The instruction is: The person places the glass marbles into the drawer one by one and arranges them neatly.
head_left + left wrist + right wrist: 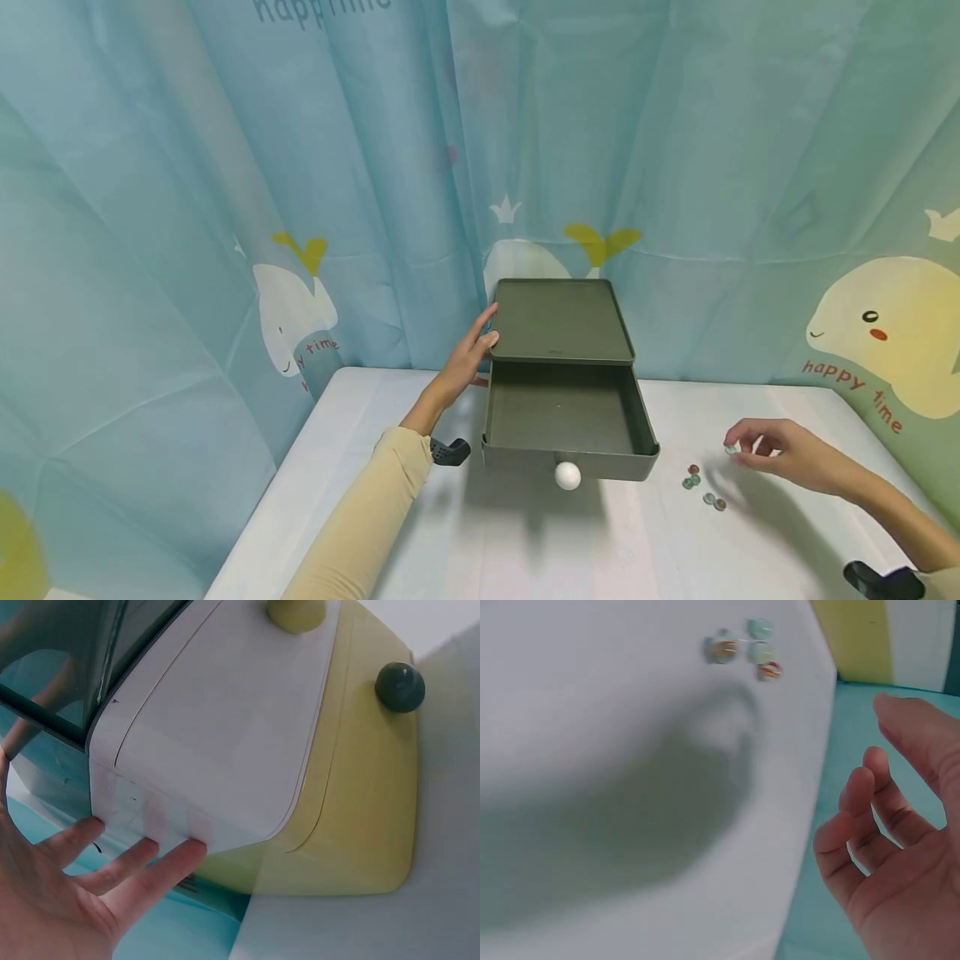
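Observation:
In the head view, a dark olive drawer box (564, 321) has its top drawer (558, 408) pulled out, with a white round knob (567, 476) on its front. My left hand (467, 358) rests against the box's left side; in the left wrist view its spread, fairly straight fingers (124, 866) touch that side. Over the table at the right, my right hand (783, 454) pinches a small pale glass marble (730, 449) between thumb and fingertips. The right wrist view shows the curled fingers (866, 814), but not the marble. Several glass marbles (692, 482) lie below and left of that hand.
The white table (637, 550) carries the box and marbles. Behind hangs a blue-green curtain (375, 167) with whale prints. Stacked white and yellow drawer fronts (367, 787) with round knobs show in the left wrist view. A dark strap (885, 581) is on the right wrist.

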Motion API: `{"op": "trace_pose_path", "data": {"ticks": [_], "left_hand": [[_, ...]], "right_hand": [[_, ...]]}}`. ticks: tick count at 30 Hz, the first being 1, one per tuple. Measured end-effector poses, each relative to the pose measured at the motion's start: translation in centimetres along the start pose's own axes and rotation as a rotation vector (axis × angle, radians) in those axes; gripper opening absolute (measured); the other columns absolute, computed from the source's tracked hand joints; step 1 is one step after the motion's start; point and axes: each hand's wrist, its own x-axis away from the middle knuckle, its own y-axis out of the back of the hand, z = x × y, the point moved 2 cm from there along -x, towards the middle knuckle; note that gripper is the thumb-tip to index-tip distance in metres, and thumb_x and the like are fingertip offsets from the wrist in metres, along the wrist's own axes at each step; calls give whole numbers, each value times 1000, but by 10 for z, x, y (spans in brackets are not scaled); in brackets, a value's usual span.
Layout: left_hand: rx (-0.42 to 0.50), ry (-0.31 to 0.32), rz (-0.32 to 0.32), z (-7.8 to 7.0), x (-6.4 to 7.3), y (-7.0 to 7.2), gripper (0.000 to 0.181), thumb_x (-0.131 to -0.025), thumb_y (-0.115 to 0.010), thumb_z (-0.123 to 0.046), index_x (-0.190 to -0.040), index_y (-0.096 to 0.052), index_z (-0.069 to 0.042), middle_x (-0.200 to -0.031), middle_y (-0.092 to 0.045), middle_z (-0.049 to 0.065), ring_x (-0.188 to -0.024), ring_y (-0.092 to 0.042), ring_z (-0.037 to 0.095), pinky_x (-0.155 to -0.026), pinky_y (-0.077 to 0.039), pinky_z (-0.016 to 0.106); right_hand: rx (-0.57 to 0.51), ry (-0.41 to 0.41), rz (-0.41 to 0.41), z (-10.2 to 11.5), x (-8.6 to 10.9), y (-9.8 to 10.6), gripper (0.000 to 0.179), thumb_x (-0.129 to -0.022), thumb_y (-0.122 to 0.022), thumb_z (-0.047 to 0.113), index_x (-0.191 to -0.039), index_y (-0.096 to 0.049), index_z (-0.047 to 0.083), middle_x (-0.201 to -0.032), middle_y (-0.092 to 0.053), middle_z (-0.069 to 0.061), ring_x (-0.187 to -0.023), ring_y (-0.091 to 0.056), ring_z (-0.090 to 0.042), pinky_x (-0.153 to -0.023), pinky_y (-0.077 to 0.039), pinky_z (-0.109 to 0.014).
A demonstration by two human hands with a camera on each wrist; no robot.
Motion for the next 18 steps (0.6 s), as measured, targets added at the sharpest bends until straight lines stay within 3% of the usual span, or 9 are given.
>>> {"op": "trace_pose_path", "data": {"ticks": [8,13,18], "left_hand": [[2,-3,2,0,0,0,60,-104,-43,-53,-160,-22,-52,-169,-20,5,-134,-52,43,-84,-55,64],[4,-2,0,-1,0,-1,59,-104,-43,-53,-160,-23,-52,-169,-21,5,-134,-51,43,-84,-55,65],[13,-2,-3,1,0,0,60,-104,-44,-53,-160,-23,-52,-168,-21,6,-134,-51,43,-84,-55,65]], "right_hand": [[96,-57,-90,23,-13,27,26,-88,-78,2,-100,-72,24,-81,-62,9,-68,-58,-6,-56,-42,-23],[110,-109,-114,42,-24,52,22,-91,-76,4,-105,-73,20,-84,-66,6,-75,-59,-8,-60,-44,-23],[90,-98,-149,61,-37,71,21,-91,-76,4,-107,-73,17,-89,-69,-2,-78,-61,-8,-65,-45,-19]]}}
